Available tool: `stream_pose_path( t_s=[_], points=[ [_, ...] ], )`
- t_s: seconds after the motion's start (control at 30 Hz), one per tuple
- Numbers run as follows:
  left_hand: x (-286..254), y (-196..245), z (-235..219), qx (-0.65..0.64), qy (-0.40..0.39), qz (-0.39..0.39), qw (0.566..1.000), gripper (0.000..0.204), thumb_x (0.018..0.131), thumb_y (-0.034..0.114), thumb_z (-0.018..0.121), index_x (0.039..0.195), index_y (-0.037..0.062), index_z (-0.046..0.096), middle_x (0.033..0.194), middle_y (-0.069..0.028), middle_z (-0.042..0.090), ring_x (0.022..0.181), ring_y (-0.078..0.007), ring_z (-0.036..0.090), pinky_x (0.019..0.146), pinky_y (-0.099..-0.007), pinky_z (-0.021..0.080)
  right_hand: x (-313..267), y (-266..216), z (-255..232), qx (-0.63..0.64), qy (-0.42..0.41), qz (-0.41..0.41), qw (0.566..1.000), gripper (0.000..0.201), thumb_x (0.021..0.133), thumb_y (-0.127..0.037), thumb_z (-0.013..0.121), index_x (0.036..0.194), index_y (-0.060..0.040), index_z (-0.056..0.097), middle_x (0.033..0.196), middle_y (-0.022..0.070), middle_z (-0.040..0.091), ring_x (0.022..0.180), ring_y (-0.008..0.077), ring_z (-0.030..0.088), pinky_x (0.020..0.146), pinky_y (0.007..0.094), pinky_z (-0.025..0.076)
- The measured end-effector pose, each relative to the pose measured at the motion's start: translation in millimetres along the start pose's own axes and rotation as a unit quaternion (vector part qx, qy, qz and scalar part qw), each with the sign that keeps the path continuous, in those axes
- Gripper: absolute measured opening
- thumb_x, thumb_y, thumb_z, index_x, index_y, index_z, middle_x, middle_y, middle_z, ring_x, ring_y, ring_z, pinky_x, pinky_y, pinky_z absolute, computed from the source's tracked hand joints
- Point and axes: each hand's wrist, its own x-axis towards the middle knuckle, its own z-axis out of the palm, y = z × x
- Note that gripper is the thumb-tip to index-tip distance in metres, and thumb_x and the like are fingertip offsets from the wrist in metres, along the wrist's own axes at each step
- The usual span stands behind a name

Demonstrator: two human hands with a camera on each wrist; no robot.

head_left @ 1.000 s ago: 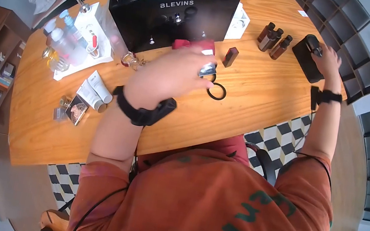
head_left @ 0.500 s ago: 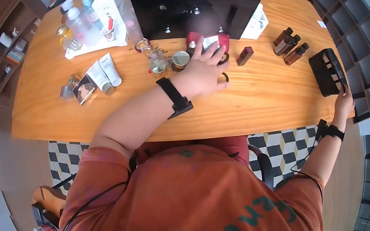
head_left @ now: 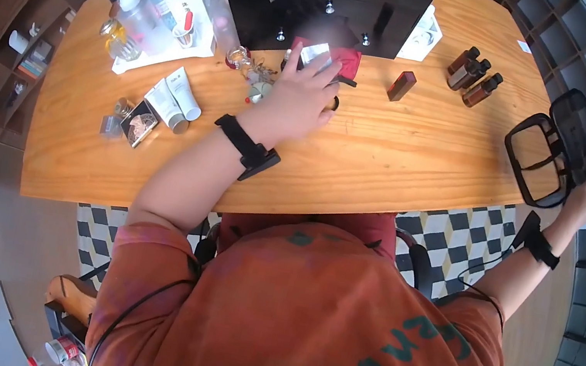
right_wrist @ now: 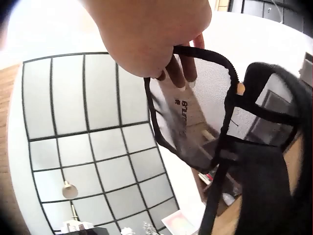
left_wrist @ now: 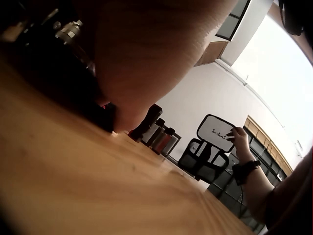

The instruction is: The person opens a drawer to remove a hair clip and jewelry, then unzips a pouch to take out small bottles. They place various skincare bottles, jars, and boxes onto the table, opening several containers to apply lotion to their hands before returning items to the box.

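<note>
At the table's right edge, my right hand [head_left: 585, 199] grips the edge of the raised see-through lid on a black mesh cosmetic bag [head_left: 579, 128]. The bag stands unzipped, with the wood showing through its frame. In the right wrist view, fingers [right_wrist: 188, 71] curl over the rim of the mesh lid [right_wrist: 231, 100]. My left hand [head_left: 293, 104] lies low over the table, fingers extended and spread toward a dark red pouch [head_left: 350, 61] with a silvery-white packet [head_left: 316, 51] on it. A black hair tie [head_left: 335, 103] shows beside the thumb. The left fingertips are partly hidden in the left wrist view.
A black organizer [head_left: 322, 19] marked BLEVINS stands behind the left hand. A dark red lipstick [head_left: 402, 86] and several brown bottles [head_left: 469, 74] are to the right. At left are a white tray [head_left: 126, 63] of bottles, white tubes [head_left: 181, 94] and a compact [head_left: 140, 123].
My right hand has pulled the black cosmetic bag toward the table's right edge and its lid now stands raised. My left hand has moved slightly left, by the red pouch.
</note>
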Motion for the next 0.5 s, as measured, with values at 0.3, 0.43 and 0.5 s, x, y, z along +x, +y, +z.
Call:
stream_pose_path(
  t_s=[0.3, 0.43, 0.5],
  points=[
    [-3.0, -4.7, -6.5, -0.135, 0.063, 0.042, 0.988, 0.041, 0.092, 0.022, 0.065, 0.132, 0.0129, 0.063, 0.151, -0.0179, 0.049, 0.143, -0.0349, 0.043, 0.124, -0.0594, 0.017, -7.5, -124.5, -8.5, 0.341, -0.075, 0.017, 0.937, 0.025, 0.104, -0.009, 0.062, 0.124, 0.0046, 0.066, 0.113, 0.0076, 0.071, 0.103, 0.0116, 0.065, 0.09, 0.0237, 0.052],
    [-8.7, 1.6, -24.4, -0.228, 0.1, 0.002, 0.968, 0.041, 0.098, 0.027, 0.06, 0.135, 0.0094, 0.059, 0.151, -0.0166, 0.05, 0.142, -0.0321, 0.046, 0.124, -0.0529, 0.023, -29.1, -180.4, 17.7, 0.485, -0.191, 0.06, 0.851, 0.024, 0.103, -0.011, 0.064, 0.123, 0.0024, 0.067, 0.111, 0.0053, 0.072, 0.098, 0.0093, 0.065, 0.087, 0.0228, 0.051],
    [-17.2, 4.4, -30.2, -0.53, 0.131, -0.099, 0.832, 0.051, 0.104, 0.037, 0.057, 0.144, 0.0076, 0.048, 0.143, -0.0159, 0.054, 0.138, -0.0271, 0.049, 0.12, -0.0458, 0.032, -48.2, -209.0, 37.1, 0.517, -0.26, 0.081, 0.812, 0.024, 0.104, -0.011, 0.061, 0.123, 0.0015, 0.066, 0.109, 0.0063, 0.073, 0.098, 0.01, 0.067, 0.089, 0.0231, 0.05]
  ],
)
